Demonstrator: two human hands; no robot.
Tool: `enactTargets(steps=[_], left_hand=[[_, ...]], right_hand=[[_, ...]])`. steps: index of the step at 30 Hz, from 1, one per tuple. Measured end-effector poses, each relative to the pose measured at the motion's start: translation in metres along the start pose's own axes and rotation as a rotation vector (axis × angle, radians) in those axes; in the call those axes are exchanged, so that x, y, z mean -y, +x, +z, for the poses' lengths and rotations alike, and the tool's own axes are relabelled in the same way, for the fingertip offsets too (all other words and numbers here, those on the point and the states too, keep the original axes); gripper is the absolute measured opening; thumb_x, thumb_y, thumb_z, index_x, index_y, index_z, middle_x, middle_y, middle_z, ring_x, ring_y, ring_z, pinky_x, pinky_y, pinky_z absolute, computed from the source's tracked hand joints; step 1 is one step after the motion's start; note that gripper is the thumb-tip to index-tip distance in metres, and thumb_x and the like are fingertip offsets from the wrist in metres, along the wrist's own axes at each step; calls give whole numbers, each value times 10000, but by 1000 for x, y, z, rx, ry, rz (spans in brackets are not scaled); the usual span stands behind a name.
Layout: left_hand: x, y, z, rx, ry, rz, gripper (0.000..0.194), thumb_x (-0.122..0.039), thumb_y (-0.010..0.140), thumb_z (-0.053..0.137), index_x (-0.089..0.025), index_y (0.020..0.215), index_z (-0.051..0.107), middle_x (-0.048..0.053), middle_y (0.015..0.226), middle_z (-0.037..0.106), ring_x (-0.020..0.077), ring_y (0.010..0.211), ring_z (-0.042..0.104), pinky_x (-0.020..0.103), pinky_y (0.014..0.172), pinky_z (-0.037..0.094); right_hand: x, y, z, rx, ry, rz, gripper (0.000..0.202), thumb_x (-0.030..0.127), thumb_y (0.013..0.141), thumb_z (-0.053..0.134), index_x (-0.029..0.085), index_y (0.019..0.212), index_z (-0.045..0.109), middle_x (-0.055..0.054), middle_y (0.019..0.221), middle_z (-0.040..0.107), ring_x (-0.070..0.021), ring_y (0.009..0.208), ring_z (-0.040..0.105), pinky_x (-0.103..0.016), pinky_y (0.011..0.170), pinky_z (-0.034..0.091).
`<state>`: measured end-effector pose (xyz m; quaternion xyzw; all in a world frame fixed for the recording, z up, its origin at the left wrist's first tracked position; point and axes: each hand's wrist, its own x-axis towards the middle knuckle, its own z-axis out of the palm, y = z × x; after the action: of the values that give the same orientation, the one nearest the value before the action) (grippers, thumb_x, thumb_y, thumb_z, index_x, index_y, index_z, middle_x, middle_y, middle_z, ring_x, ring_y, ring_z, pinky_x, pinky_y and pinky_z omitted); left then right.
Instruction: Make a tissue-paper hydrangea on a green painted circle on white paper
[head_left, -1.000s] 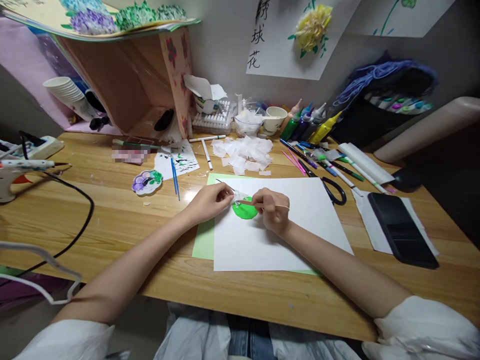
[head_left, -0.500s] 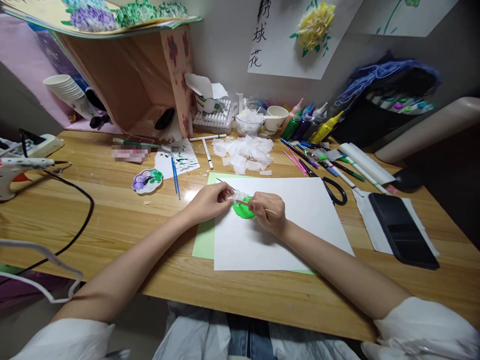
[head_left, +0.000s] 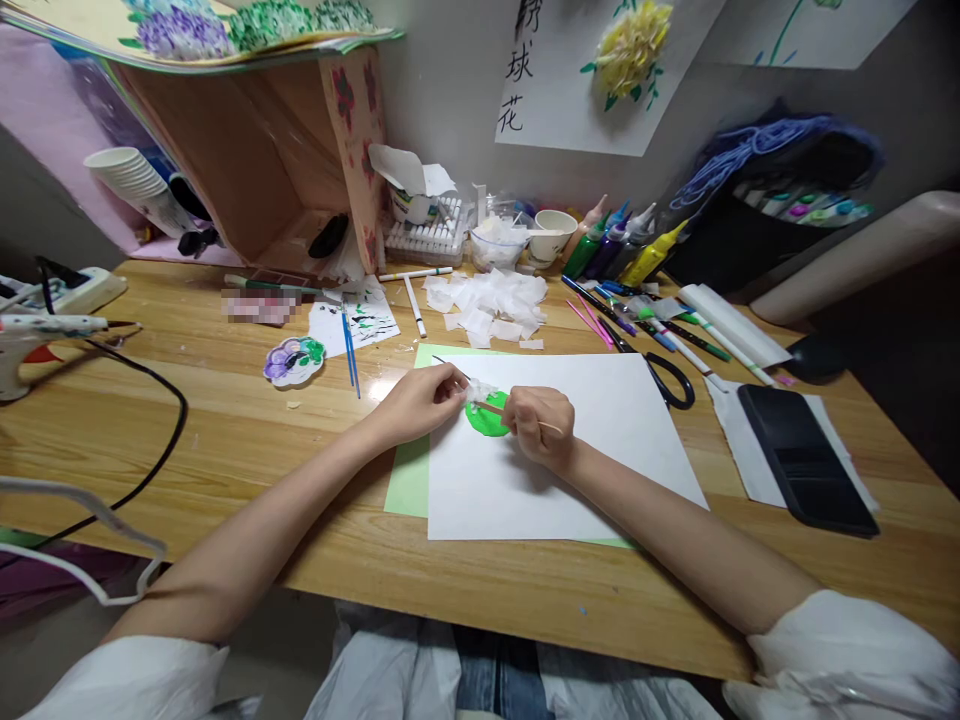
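"How are the fingers of the right hand [head_left: 540, 425]?"

"Curled closed around a thin wooden stick [head_left: 491, 408]. It slants, with one end over the green disc [head_left: 487, 420] and the other sticking out past the hand."

"And the left hand [head_left: 435, 400]?"

"Thumb and fingertips are drawn close together beside the white tissue tuft [head_left: 481, 389]. I can't tell whether they pinch it. A thin dark rod [head_left: 450, 367] slants by those fingers, and I can't tell if they hold that either."

"Where are the disc and the tuft?"

"Between the hands, over the white paper [head_left: 480, 500]. The tuft covers the disc's far edge. The paper overlaps a pale green sheet [head_left: 407, 480] on the wooden table [head_left: 360, 570]."

"What's farther out?"

"Just beyond the sheets, a loose pile of tissue pieces [head_left: 491, 305]. Left of that, two blue brushes [head_left: 350, 350] and a paint-smeared palette [head_left: 294, 362]. On the right, black-handled scissors [head_left: 679, 388] by the paper's edge, then a black flat object [head_left: 806, 455] on a paper towel [head_left: 750, 465]."
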<state>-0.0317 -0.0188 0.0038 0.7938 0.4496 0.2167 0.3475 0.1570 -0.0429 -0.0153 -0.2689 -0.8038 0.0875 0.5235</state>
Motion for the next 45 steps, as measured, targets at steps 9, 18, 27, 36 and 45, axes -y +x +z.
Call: enactTargets(steps=[9,18,27,36,45], left_hand=[[1,1,1,5,-5,8,159,-256,817,493,-158,880,601,25,808,651,128,676,567,240,612,416],[1,0,1,7,14,5,161,-285,817,498,-161,843,597,14,763,635,128,654,554,234,591,402],[7,4,-8,-173,93,-136,263,-253,894,331,-180,871,583,36,830,640,184,833,584,315,766,429],[22,6,-10,-340,176,-254,205,-203,822,412,-153,995,510,104,1023,556,207,912,563,372,846,458],[28,13,-12,-411,196,-201,192,-201,832,407,-166,986,517,88,989,580,196,881,561,361,822,454]], right_hand=[[1,1,0,18,-47,-8,409,251,964,254,209,585,403,30,454,414,-88,386,375,-228,426,285],[7,0,1,9,10,238,440,290,958,297,203,545,421,32,431,434,-76,380,408,-218,423,309],[-19,12,-2,-579,600,796,442,442,909,367,195,541,373,82,414,307,-36,284,264,-199,322,146],[-40,15,5,-779,628,1016,401,486,840,419,198,565,369,104,363,290,-38,274,252,-180,320,140],[-48,29,17,-828,813,1074,362,454,843,373,207,578,352,108,315,286,-46,255,233,-167,311,148]])
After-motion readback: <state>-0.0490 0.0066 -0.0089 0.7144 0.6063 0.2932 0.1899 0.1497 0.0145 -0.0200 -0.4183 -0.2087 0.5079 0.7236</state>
